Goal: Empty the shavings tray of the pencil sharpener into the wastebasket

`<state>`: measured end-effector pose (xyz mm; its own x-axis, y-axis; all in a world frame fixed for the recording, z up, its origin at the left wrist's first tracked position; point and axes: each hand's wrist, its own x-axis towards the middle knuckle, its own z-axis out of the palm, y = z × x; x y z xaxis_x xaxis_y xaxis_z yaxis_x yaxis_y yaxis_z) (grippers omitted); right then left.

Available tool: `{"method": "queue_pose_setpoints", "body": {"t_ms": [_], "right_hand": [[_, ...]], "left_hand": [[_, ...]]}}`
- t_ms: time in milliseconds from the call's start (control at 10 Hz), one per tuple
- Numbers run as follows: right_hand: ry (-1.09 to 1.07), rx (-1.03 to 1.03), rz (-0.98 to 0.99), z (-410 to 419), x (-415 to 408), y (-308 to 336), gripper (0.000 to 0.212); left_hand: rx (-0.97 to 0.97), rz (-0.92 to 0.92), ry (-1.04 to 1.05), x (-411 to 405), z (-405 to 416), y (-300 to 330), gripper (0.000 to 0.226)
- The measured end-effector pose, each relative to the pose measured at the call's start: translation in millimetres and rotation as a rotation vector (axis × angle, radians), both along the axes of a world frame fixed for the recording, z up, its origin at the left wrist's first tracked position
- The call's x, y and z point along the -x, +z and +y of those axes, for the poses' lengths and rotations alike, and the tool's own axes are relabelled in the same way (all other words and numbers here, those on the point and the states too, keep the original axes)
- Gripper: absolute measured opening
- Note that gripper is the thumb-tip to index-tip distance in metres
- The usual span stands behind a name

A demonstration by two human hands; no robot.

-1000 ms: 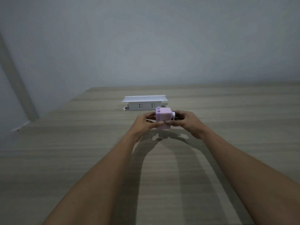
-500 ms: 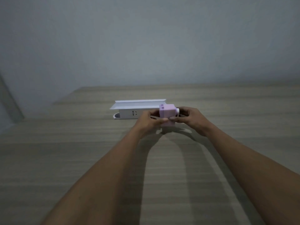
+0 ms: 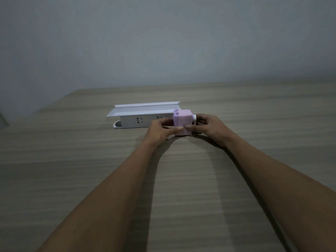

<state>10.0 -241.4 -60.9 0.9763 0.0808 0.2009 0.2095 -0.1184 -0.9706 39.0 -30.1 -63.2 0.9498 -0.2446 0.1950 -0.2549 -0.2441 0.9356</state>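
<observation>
While both hands grasp it, the pink pencil sharpener (image 3: 182, 122) sits on the counter (image 3: 72, 160).
Left hand (image 3: 160, 130) and right hand (image 3: 209, 126) pinch its sides; a white power strip (image 3: 138, 120) lies just behind.

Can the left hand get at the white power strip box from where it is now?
Probably yes. The left hand grips the pink sharpener, and the white power strip box sits just beyond its knuckles on the table with nothing between; it would have to release the sharpener first.
</observation>
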Motion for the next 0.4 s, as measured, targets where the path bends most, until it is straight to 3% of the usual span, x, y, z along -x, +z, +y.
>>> {"method": "queue_pose_setpoints", "body": {"t_ms": [200, 300, 400], "right_hand": [[0.003, 0.065, 0.002, 3.4, 8.6, 5.1, 0.053], [-0.05, 0.126, -0.033, 6.2, 20.7, 11.0, 0.06], [-0.215, 0.251, -0.062, 11.0, 37.3, 23.4, 0.067]], "left_hand": [[-0.055, 0.062, 0.031, 7.8, 8.4, 7.5, 0.089], [-0.101, 0.056, 0.073, 23.3, 21.7, 22.8, 0.088], [-0.153, 0.005, 0.14, 41.8, 33.8, 37.1, 0.067]]}}
